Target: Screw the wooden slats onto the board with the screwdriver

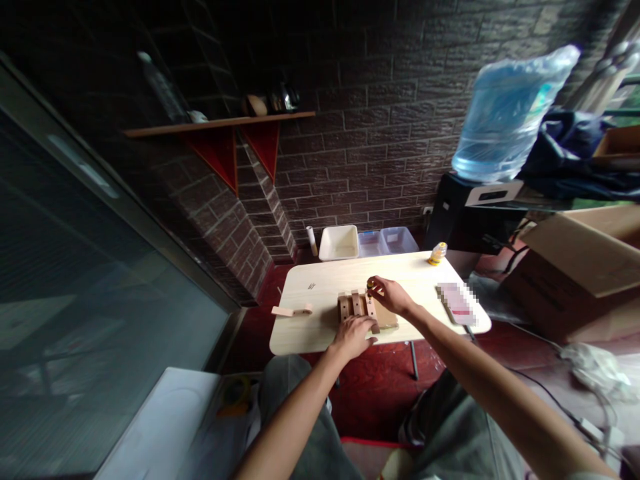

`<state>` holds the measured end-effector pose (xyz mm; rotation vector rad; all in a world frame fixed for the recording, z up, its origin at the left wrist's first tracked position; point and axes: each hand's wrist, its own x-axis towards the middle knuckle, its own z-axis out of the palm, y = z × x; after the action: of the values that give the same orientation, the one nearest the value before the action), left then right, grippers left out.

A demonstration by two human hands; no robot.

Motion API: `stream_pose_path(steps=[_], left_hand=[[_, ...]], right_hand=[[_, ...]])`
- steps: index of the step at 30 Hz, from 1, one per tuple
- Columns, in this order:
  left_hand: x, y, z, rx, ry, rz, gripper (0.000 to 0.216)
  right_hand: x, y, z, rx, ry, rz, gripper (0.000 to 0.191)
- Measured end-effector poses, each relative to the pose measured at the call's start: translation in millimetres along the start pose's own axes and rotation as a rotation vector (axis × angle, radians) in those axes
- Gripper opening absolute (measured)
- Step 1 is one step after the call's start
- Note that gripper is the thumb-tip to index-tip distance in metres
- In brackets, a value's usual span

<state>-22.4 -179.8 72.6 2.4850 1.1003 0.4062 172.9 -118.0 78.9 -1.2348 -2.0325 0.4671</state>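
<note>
On the pale folding table (pixel 320 337) lies a brown wooden assembly (pixel 356 303), made of parallel strips with dark holes on a flat cardboard-coloured base (pixel 386 317). My left hand (pixel 353 337) grips its near end, fingers over the strips and thumb at the front side. Over the rightmost strip, my right hand (pixel 393 295) pinches a stubby screwdriver (pixel 371 285) with a yellow and black handle. The screwdriver stands roughly upright, its tip pointing down at the strip; whether it touches a screw is too small to tell.
Loose wooden pieces (pixel 285 311) and several small screws (pixel 311 287) lie at the table's left. A yellow-capped clear container (pixel 438 254) and a blurred-out flat pink object (pixel 457 303) are at the right. Bins (pixel 339 243) stand behind, beside a water dispenser (pixel 465 213).
</note>
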Motion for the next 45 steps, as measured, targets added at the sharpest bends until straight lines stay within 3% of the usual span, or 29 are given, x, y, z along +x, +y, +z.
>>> stream_pose_path(steps=[11,18,24,33,37,41,45], left_hand=[[4,1,3,0.045,-0.003,0.042,0.015],[5,-3,6,0.033,-0.01,0.052,0.014],[7,-5,9,0.036,0.005,0.081,0.014],[6,-1,4,0.024,-0.009,0.069,0.007],[8,-8,-1,0.013,0.089,-0.033,0.034],[24,-27,-11,-0.131,0.236,-0.151,0.022],[51,-41,-21,-0.365,0.423,-0.16,0.02]], right_hand=[[-3,4,1,0.026,0.011,-0.002,0.018],[-4,3,-2,-0.117,-0.004,-0.058,0.034],[-7,5,-4,-0.072,0.007,-0.126,0.046],[-5,4,-5,-0.067,0.015,-0.147,0.038],[-4,7,-7,-0.065,0.009,-0.134,0.037],[-3,9,-9,-0.038,-0.017,-0.129,0.035],[0,8,-11,0.042,-0.011,-0.11,0.033]])
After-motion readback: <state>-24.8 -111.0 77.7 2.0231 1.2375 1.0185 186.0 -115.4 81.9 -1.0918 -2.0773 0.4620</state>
